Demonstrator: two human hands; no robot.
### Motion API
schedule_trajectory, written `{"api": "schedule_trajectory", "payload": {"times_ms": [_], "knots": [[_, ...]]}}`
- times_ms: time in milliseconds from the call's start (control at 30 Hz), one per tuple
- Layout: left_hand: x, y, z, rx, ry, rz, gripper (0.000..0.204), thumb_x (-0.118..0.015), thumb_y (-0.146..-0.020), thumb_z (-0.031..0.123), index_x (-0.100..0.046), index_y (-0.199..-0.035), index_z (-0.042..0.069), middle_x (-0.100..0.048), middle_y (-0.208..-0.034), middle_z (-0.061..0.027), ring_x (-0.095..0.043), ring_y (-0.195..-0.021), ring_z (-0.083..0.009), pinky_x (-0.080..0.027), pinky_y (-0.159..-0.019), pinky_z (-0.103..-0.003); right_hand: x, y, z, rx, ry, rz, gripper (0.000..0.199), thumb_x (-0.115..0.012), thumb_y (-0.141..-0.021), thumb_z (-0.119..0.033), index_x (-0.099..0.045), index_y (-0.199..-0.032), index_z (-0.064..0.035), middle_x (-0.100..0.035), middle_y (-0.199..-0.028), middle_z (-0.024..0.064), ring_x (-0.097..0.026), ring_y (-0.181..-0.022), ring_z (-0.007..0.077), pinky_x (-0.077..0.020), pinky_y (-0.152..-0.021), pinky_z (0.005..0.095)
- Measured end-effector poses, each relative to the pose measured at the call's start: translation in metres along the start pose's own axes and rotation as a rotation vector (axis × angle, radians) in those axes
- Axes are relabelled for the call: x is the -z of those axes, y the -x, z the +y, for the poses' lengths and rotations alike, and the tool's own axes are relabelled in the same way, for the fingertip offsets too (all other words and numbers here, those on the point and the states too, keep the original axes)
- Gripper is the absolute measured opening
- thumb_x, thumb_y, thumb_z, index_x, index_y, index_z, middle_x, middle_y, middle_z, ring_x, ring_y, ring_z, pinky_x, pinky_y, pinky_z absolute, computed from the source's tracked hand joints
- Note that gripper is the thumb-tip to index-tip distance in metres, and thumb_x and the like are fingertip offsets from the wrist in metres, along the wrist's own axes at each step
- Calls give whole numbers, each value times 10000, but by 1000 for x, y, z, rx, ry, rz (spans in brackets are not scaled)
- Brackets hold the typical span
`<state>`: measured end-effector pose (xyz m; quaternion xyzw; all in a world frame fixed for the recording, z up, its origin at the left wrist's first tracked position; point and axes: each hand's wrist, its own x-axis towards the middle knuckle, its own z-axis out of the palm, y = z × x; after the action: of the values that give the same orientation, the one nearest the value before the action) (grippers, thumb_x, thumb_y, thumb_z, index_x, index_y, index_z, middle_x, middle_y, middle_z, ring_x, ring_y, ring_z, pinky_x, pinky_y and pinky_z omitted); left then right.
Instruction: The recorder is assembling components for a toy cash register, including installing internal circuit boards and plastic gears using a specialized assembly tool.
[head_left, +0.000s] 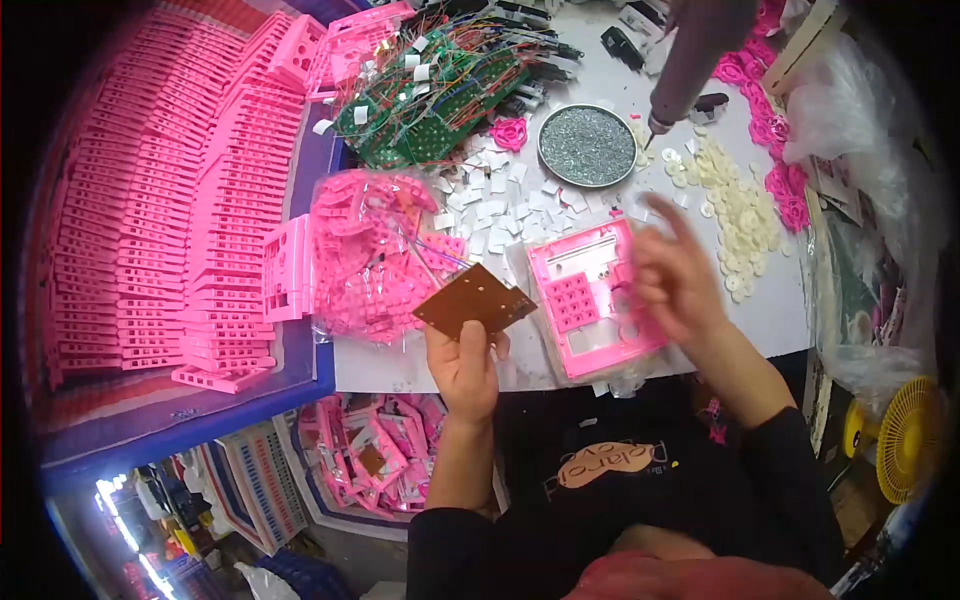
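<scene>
Our left hand (462, 365) pinches the brown circuit board (475, 298) by its near edge, thumb on top; thin, stiff and light, we judge it best gripped at the rim. Just right of those fingers lies the pink casing (590, 300), our right hand (678, 275) blurred above it, fingers loosely spread and apparently empty. Beyond them sits the round tray of screws (587, 146).

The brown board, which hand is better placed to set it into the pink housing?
Left, probably. The left hand already pinches the brown board just beside the pink housing. The right hand is blurred over the housing, seemingly empty.
</scene>
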<state>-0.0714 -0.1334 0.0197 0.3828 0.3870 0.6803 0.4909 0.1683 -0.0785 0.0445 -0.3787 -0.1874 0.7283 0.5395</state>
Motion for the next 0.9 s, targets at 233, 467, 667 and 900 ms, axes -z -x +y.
{"api": "schedule_trajectory", "payload": {"times_ms": [233, 467, 667, 900], "knots": [[5, 26, 29, 344, -276, -350, 179, -549, -1001, 91, -589, -1153, 5, -665, -947, -109, -611, -733, -144, -499, -548, -247, 126, 113, -114, -19, 1873, -41, 607, -769, -740, -195, -585, -1301, -55, -661, -941, 116, -624, -874, 251, -456, -728, 348], [-69, 39, 30, -23, -354, -1186, 196, -716, -825, 110, -606, -983, 72, -607, -943, -92, -652, -821, -312, -546, -679, -398, 19, 116, -131, 464, 1479, -839, 793, -757, -815, -525, -544, -1382, -13, -582, -1352, 235, -572, -1237, 449, -455, -1014, 495], [-54, 61, 14, 71, -617, -929, 239, -611, -944, 88, -574, -1179, 64, -619, -1066, -124, -643, -756, -248, -545, -668, -317, 23, 83, -71, 86, 1247, -875, 424, -665, -946, -202, -597, -1335, -47, -707, -1122, 160, -722, -962, 276, -569, -828, 376], [-26, 70, -3, 1006, 200, -297, 614, -468, -1011, 23, -199, -1562, 58, -413, -1498, -224, -621, -1149, -303, -498, -998, -418, 21, -33, -14, 167, 1242, -731, 341, -647, -904, -162, -650, -1229, -59, -719, -1024, 155, -708, -860, 254, -544, -788, 354]]}}
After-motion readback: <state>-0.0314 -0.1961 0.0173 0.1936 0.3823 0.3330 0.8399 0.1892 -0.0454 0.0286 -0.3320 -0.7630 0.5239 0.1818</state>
